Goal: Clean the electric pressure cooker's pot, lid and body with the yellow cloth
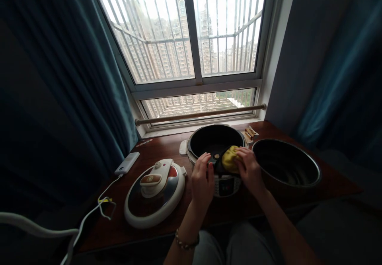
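An electric pressure cooker base (215, 142) stands open on a dark wooden table (167, 149) by the window. My left hand (202, 179) grips the cooker's front rim, fingers curled over the edge. My right hand (250, 168) presses a yellow cloth (229, 156) against the same rim, fingers closed on it. The cooker's control panel (227, 186) faces me below my hands.
The cooker's white lid (155, 191) lies to the left, the metal inner pot (285, 166) to the right. A white power bank (127, 162) with a cable (89, 217) sits far left. Dark curtains flank the barred window (191, 30); a wooden rod (199, 114) runs along the sill.
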`<action>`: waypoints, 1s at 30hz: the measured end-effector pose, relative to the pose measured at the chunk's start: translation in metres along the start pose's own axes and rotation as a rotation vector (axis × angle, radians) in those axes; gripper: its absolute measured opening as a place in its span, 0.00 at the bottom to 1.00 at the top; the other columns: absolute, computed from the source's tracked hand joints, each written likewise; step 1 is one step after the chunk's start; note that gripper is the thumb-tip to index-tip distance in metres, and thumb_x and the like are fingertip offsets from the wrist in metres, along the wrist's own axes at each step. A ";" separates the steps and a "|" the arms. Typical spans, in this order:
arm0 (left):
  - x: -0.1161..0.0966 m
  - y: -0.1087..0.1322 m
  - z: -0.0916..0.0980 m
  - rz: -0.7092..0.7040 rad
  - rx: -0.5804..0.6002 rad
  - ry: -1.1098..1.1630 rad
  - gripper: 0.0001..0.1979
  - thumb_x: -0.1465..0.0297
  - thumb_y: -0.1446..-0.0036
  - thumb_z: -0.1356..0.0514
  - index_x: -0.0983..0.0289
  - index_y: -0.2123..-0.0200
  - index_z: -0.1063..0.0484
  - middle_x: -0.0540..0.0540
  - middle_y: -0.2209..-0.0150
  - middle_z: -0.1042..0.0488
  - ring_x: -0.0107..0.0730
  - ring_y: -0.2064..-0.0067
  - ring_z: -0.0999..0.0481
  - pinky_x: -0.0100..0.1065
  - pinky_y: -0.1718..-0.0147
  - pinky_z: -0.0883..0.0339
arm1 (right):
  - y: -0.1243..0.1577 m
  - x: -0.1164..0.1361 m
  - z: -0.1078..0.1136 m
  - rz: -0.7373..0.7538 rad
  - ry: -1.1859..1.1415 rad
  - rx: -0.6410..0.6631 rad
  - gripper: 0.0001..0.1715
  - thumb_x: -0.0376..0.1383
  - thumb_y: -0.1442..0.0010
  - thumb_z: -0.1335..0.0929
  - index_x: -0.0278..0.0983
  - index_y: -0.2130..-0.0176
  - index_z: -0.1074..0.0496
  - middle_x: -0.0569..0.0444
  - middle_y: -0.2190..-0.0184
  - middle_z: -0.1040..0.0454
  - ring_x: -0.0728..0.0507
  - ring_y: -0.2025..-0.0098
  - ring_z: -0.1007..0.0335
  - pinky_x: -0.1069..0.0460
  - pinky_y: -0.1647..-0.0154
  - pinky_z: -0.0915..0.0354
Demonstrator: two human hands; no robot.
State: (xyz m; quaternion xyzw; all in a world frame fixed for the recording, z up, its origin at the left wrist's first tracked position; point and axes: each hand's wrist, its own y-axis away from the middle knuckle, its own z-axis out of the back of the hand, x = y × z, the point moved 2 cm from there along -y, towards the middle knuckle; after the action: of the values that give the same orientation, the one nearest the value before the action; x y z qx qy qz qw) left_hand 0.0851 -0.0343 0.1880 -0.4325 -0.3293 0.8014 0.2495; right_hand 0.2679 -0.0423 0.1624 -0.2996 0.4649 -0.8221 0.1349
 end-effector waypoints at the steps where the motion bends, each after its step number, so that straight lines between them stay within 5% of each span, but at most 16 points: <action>1: 0.003 0.001 -0.004 -0.047 0.048 -0.023 0.14 0.74 0.39 0.52 0.64 0.51 0.35 0.58 0.50 0.30 0.35 0.45 0.34 0.41 0.46 0.40 | -0.007 -0.009 0.002 -0.040 0.018 -0.043 0.10 0.32 0.39 0.37 0.36 0.56 0.34 0.47 0.55 0.31 0.41 0.49 0.38 0.43 0.46 0.40; 4: 0.009 0.009 -0.019 -0.174 0.134 -0.122 0.15 0.74 0.40 0.50 0.64 0.49 0.36 0.57 0.49 0.30 0.37 0.43 0.36 0.45 0.43 0.44 | -0.027 -0.038 0.004 -0.124 0.126 -0.040 0.07 0.34 0.39 0.37 0.35 0.60 0.33 0.46 0.59 0.30 0.41 0.54 0.36 0.45 0.49 0.38; 8: 0.014 0.018 -0.029 -0.237 0.058 -0.172 0.17 0.75 0.42 0.48 0.65 0.49 0.36 0.58 0.50 0.29 0.38 0.44 0.35 0.46 0.43 0.45 | -0.056 -0.069 -0.001 -0.179 0.384 0.191 0.08 0.33 0.40 0.39 0.32 0.61 0.33 0.44 0.60 0.30 0.40 0.54 0.37 0.47 0.50 0.40; 14: 0.018 0.019 -0.029 -0.251 0.042 -0.173 0.18 0.75 0.42 0.49 0.65 0.48 0.37 0.59 0.52 0.28 0.38 0.47 0.33 0.45 0.45 0.43 | -0.112 -0.095 -0.019 -0.278 0.555 0.298 0.15 0.35 0.37 0.43 0.27 0.56 0.35 0.36 0.56 0.33 0.35 0.51 0.40 0.45 0.52 0.42; 19: 0.021 0.019 -0.031 -0.265 -0.016 -0.167 0.16 0.75 0.42 0.51 0.65 0.51 0.35 0.58 0.55 0.27 0.37 0.49 0.31 0.45 0.46 0.42 | -0.139 -0.112 -0.070 -0.366 0.607 0.572 0.14 0.34 0.37 0.41 0.27 0.57 0.33 0.40 0.61 0.30 0.39 0.57 0.33 0.46 0.57 0.37; 22: 0.022 0.020 -0.033 -0.265 -0.023 -0.172 0.15 0.75 0.42 0.52 0.65 0.53 0.34 0.58 0.56 0.26 0.37 0.50 0.31 0.45 0.46 0.41 | -0.150 -0.114 -0.102 -0.367 0.613 0.677 0.18 0.41 0.37 0.39 0.31 0.52 0.34 0.46 0.56 0.31 0.42 0.55 0.33 0.44 0.54 0.36; 30: 0.026 0.021 -0.034 -0.270 -0.038 -0.198 0.15 0.76 0.43 0.52 0.65 0.53 0.34 0.58 0.56 0.26 0.38 0.50 0.31 0.44 0.47 0.42 | -0.187 -0.065 -0.186 -0.166 0.413 0.958 0.18 0.42 0.38 0.36 0.35 0.52 0.34 0.49 0.52 0.33 0.43 0.54 0.33 0.44 0.54 0.34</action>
State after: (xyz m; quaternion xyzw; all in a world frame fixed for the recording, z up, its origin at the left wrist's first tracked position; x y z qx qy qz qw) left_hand 0.0988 -0.0198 0.1444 -0.3078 -0.4227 0.7928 0.3130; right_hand 0.2146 0.2164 0.2248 -0.0719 0.0287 -0.9923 0.0967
